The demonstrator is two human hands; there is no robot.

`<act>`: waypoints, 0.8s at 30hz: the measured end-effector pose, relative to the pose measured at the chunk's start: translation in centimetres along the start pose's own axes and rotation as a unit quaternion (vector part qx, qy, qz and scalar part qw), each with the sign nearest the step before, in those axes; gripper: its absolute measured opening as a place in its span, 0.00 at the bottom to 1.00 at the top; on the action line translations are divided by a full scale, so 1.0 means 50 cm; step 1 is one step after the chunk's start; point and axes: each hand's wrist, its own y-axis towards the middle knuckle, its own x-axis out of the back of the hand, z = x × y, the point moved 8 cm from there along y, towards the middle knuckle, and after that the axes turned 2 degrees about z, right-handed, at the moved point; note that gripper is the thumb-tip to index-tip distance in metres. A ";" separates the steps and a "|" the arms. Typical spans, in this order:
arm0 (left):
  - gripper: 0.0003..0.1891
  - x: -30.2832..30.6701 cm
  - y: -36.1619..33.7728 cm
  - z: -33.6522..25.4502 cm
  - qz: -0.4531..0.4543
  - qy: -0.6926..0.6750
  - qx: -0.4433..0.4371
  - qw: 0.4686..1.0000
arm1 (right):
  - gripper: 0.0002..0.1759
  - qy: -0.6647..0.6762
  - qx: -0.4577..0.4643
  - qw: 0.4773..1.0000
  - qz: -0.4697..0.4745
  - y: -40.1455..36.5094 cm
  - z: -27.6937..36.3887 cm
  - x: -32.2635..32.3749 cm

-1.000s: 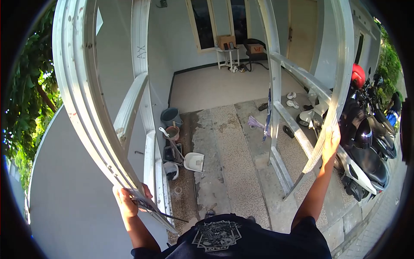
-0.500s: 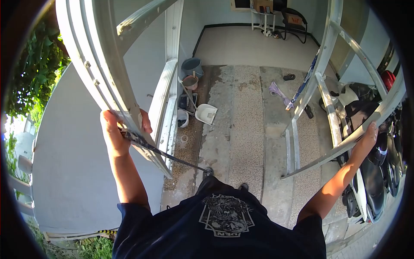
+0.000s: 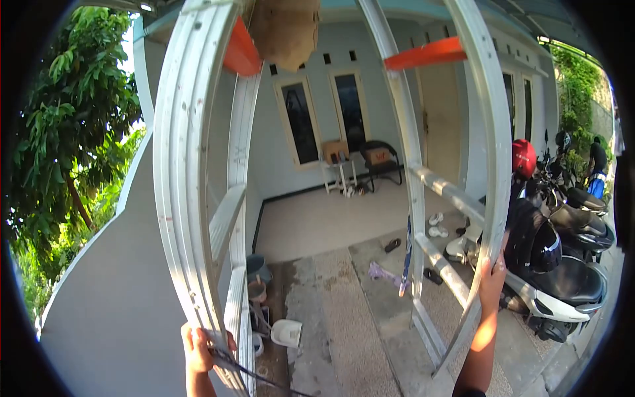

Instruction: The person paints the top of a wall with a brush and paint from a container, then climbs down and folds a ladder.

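Left hand (image 3: 198, 349): the fingers (image 3: 190, 336) are closed around the lower end of the left rail (image 3: 180, 198) of an aluminium ladder (image 3: 233, 218). A thin black cord (image 3: 246, 372) runs under the same grip and trails off to the right. The forearm rises nearly vertically from the bottom edge of the view, with the fist at its top.

Right hand (image 3: 493, 286): the fingers (image 3: 497, 266) are wrapped onto the right rail (image 3: 488, 152), low on its length, with the palm against the metal. The arm is stretched upward and outward, almost straight.

Ladder position: it stands upright directly in front of the person, opened, with both near rails held and the far rails beyond. The orange top braces (image 3: 423, 54) are at the upper edge of the view. The lower ends of the right side reach the paved floor (image 3: 344, 331); contact cannot be confirmed.

Surroundings: a white dustpan (image 3: 288, 333) and a grey bucket (image 3: 258, 268) lie at the left edge of the floor, beside the wall. A parked scooter (image 3: 562, 291) stands just right of the right rail.
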 end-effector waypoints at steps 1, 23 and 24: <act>0.40 0.005 0.000 0.000 -0.012 0.001 -0.002 1.000 | 0.21 0.056 -0.026 0.997 0.046 0.005 0.001 -0.007; 0.31 0.049 -0.108 0.094 -0.074 -0.013 0.040 0.996 | 0.41 0.097 -0.005 0.981 0.170 0.245 0.204 -0.073; 0.30 0.044 -0.108 0.080 -0.090 -0.014 0.057 0.994 | 0.40 0.087 0.008 0.982 0.170 0.244 0.202 -0.072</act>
